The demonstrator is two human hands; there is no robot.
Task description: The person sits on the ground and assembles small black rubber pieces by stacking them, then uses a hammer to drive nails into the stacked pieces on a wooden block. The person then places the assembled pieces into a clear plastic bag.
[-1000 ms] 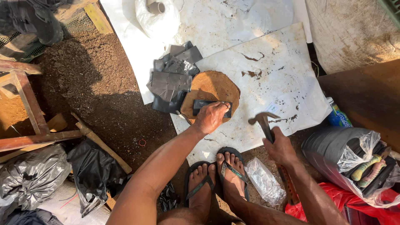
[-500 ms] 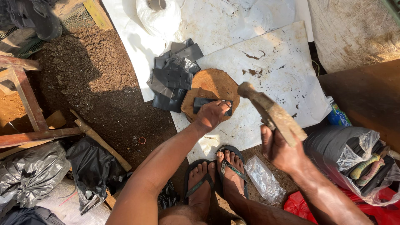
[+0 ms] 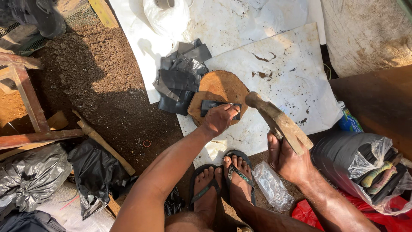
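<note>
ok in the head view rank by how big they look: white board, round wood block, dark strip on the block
1. white board, largest by far
2. round wood block
3. dark strip, smallest, partly hidden under the left hand

All lie at a similar depth, so the order is safe.

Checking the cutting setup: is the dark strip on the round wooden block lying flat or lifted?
Lying flat. The dark strip rests across the round wooden block, pinned at one end by the left hand.
</note>
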